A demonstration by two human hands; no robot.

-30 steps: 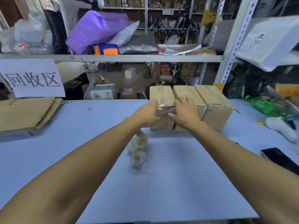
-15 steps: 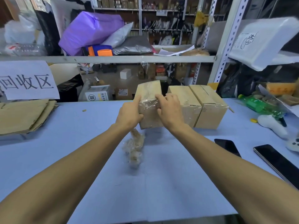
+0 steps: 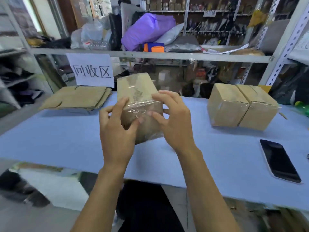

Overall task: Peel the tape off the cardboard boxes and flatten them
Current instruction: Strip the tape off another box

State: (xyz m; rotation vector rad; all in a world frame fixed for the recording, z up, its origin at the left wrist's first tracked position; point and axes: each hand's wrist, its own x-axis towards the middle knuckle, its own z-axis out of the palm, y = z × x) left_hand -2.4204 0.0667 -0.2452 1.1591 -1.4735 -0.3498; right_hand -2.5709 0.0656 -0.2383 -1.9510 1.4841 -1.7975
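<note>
A small brown cardboard box (image 3: 136,91) wrapped in clear tape is held above the blue table (image 3: 50,138), tilted with its near end facing me. My left hand (image 3: 117,129) grips its left side, thumb on the taped end. My right hand (image 3: 173,121) holds the right side, fingers curled over the top edge and taped face. Two more taped boxes (image 3: 242,106) stand side by side on the table to the right. The held box's underside is hidden.
A stack of flattened cardboard (image 3: 76,99) lies at the back left under a paper sign (image 3: 91,70). A black phone (image 3: 279,159) lies at the right. A metal shelf rail (image 3: 150,54) with bags and clutter runs behind the table.
Both hands lifted the box off the row at the back and brought it toward me and leftward. The crumpled tape wad seen earlier on the table is no longer in view.
</note>
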